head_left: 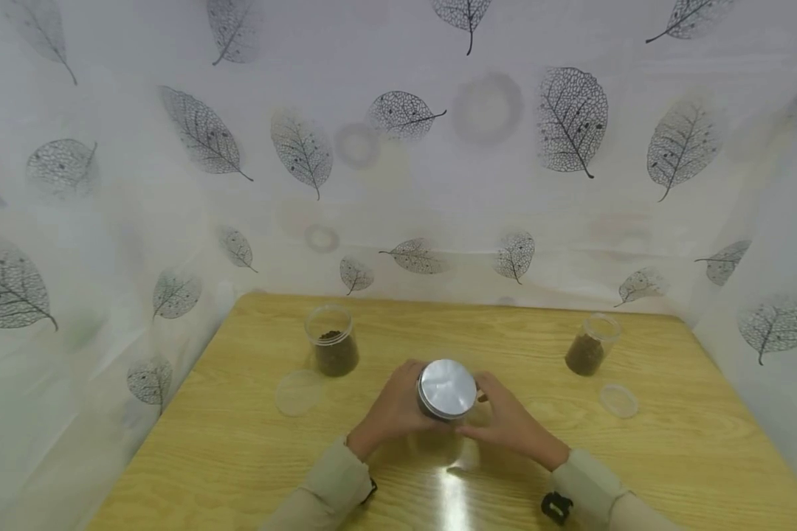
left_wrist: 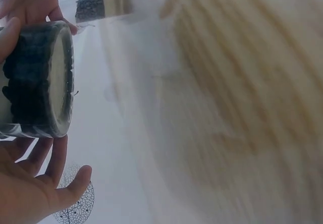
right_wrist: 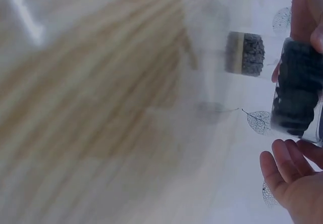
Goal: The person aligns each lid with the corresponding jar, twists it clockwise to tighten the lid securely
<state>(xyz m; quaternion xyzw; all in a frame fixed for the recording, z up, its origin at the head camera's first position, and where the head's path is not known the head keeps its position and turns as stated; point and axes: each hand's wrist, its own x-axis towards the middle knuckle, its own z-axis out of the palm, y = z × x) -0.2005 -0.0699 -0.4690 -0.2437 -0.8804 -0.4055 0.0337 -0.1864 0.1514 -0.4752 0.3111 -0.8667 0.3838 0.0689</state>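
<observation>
A clear round jar (left_wrist: pixel 33 82) with dark contents and a silver lid (head_left: pixel 447 389) is upright between both hands, in the middle of the head view. My left hand (head_left: pixel 398 405) grips its left side. On the other side my right hand (head_left: pixel 508 424) holds it, thumb at the front and fingers at the right. Both wrist views show the jar's dark filling (right_wrist: pixel 298 90) and its base above the table. Part of the jar's body is hidden by the left hand and lid in the head view.
At the back left stands a lidless clear jar (head_left: pixel 336 355) part full of dark brown stuff, a clear lid (head_left: pixel 299 392) near it. A similar jar (head_left: pixel 584 355) is back right, with another clear lid (head_left: pixel 618 400). Leaf-patterned sheeting (head_left: pixel 398 199) surrounds the wooden table (head_left: pixel 219 442).
</observation>
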